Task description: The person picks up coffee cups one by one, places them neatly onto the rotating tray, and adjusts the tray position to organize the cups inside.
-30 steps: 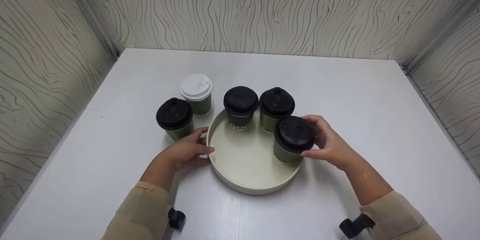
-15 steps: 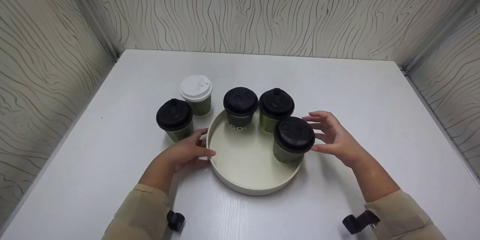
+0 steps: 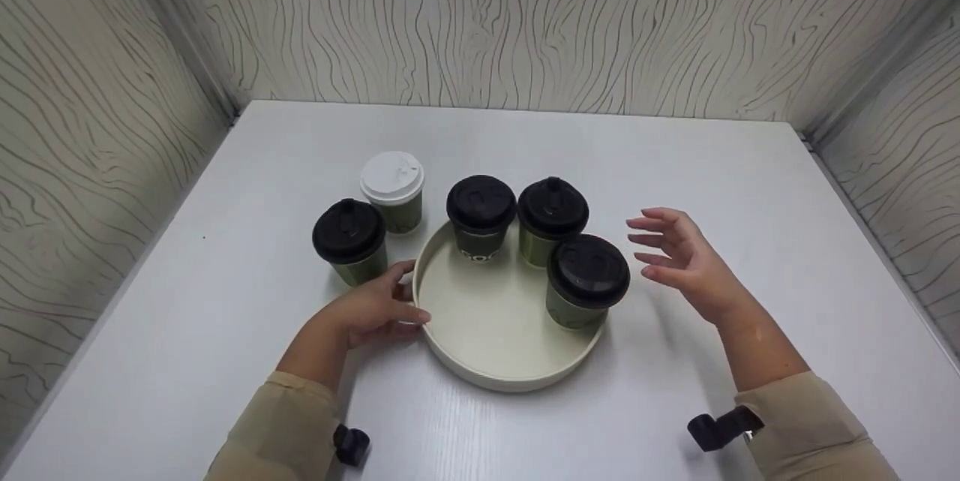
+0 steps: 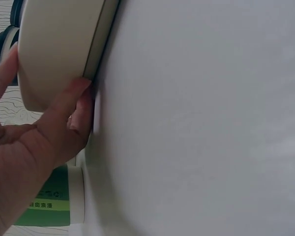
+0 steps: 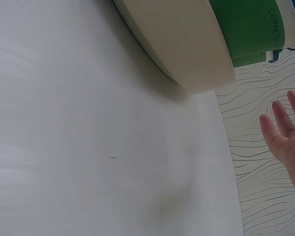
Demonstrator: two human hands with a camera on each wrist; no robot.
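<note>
My left hand (image 3: pixel 375 308) grips the left rim of a round cream tray (image 3: pixel 491 323), thumb over the edge. In the left wrist view its fingertips touch the tray's outer wall (image 4: pixel 59 54) near the table. Three lidded paper coffee cups stand upright in the tray: a dark cup (image 3: pixel 481 214) at the back, a green cup (image 3: pixel 553 218) beside it, and a black-lidded green cup (image 3: pixel 587 282) at the right. Off to the right of that last cup, my right hand (image 3: pixel 686 263) is raised, fingers loosely spread, touching nothing.
On the white table (image 3: pixel 480 436), left of the tray, stand a black-lidded green cup (image 3: pixel 350 241) close to my left hand and a white-lidded cup (image 3: pixel 394 192) behind it. Wood-grain patterned walls (image 3: pixel 480 23) enclose the back and sides.
My right hand has let go of the right-hand cup in the tray and moved away to the right, its fingers opening. The left hand, tray and cups stay nearly in place.
</note>
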